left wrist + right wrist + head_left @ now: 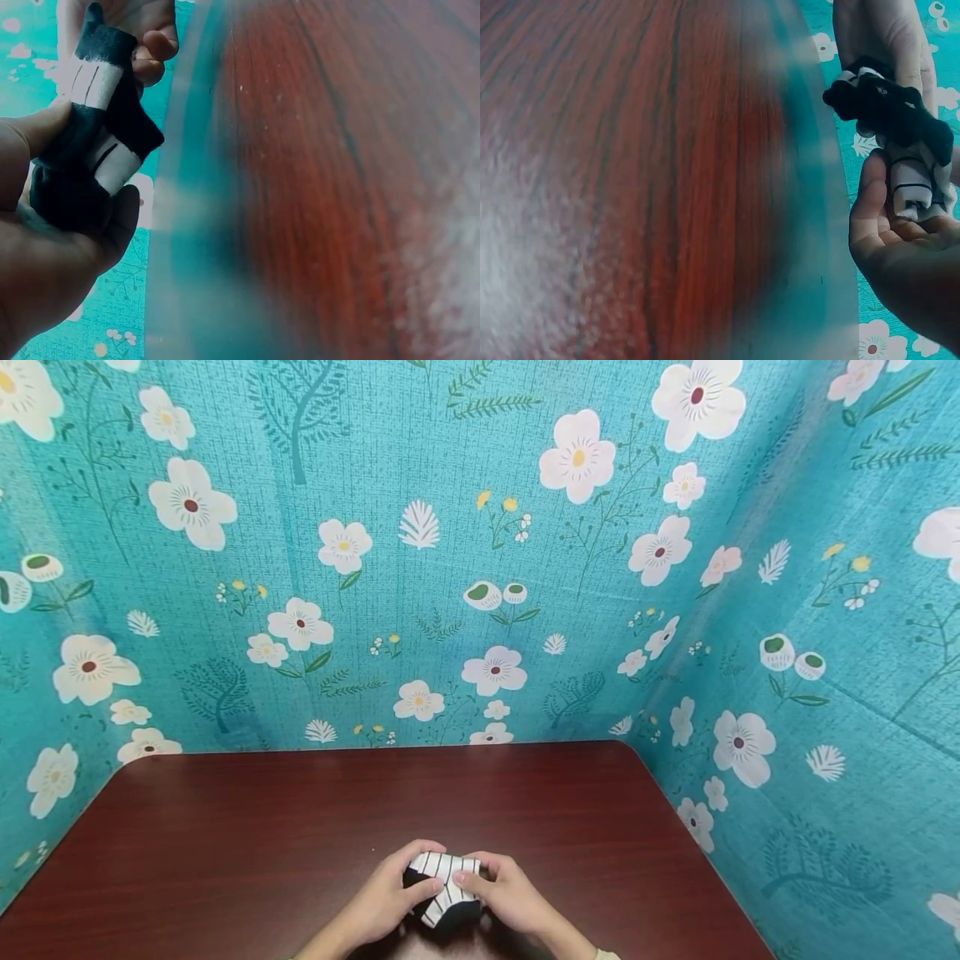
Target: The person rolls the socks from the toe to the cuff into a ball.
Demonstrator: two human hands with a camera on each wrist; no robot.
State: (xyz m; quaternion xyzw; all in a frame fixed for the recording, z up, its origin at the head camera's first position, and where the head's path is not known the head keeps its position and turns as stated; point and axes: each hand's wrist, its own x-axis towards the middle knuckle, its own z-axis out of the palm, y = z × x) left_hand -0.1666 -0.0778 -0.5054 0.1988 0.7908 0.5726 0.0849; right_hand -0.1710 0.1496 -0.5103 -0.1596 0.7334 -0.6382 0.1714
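Note:
A folded bundle of black-and-white striped socks [452,870] is held between both hands, low over the near part of the table. My left hand [392,893] grips its left side, thumb on the top face and fingers behind. On the right side my right hand [516,895] pinches the striped part, its thumb close to the other thumb. In the left wrist view the socks [96,82] show black cloth with white bands above the left palm. The right wrist view shows a rolled white striped end of the socks [911,184] within the right hand's fingers.
A dark red-brown wooden table [300,810] with rounded far corners lies beneath the hands. Teal floral cloth [450,610] hangs behind it and along its right side. Light reflects off the tabletop near the front edge.

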